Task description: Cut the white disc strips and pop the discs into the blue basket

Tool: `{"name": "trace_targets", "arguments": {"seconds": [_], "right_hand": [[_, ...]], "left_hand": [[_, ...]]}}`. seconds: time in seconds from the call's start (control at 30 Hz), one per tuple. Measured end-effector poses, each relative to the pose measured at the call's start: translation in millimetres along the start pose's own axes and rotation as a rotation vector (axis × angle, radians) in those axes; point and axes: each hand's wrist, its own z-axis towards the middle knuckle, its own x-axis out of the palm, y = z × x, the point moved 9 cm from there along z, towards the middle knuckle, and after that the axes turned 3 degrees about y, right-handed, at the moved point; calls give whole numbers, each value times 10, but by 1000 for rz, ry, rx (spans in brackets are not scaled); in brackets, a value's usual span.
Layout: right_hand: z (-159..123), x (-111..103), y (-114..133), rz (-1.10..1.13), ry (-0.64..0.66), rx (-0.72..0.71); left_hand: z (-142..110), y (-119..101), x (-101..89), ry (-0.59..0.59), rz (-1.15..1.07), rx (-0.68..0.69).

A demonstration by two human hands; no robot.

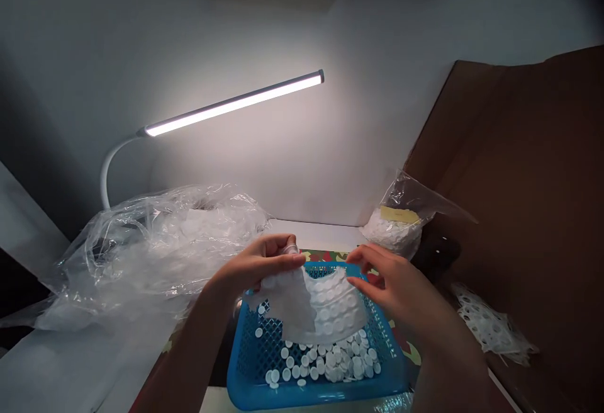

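Observation:
My left hand (271, 260) pinches the upper left part of a thin white sheet (337, 306) between thumb and fingers. The sheet hangs over a blue plastic basket (250, 391); its right part is covered in round bumps, while the left part looks flat. At the sheet's upper right edge is my right hand (380, 271), its thumb and forefinger apart with a gap between them. Whether those fingertips touch the sheet I cannot tell. Many small white discs (346, 359) lie in the basket, heaped at the front right and scattered at the left.
Clear plastic bags with white material (179, 237) spread over the left side. At the back right stands a clear bag of white pieces (391, 233) with a yellow label. Punched white scraps (491, 322) lie beside a cardboard panel (519, 180). A lit lamp (236, 103) hangs above.

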Motion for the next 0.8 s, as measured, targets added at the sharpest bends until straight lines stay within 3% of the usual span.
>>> {"name": "trace_targets", "arguments": {"seconds": [0.17, 0.37, 0.5, 0.6, 0.7, 0.8], "right_hand": [[-24, 63, 307, 257, 11, -113], [31, 350, 462, 569, 287, -155], [80, 251, 394, 696, 208, -124], [84, 154, 333, 814, 139, -86], [81, 60, 258, 825, 48, -55], [81, 40, 225, 803, 32, -64]], "left_hand": [[-2, -33, 279, 147, 39, -25], [-9, -64, 349, 221, 73, 28], [6, -25, 226, 162, 29, 16], [15, -57, 237, 201, -18, 51], [22, -112, 274, 236, -23, 94], [29, -126, 227, 184, -39, 98]]}}
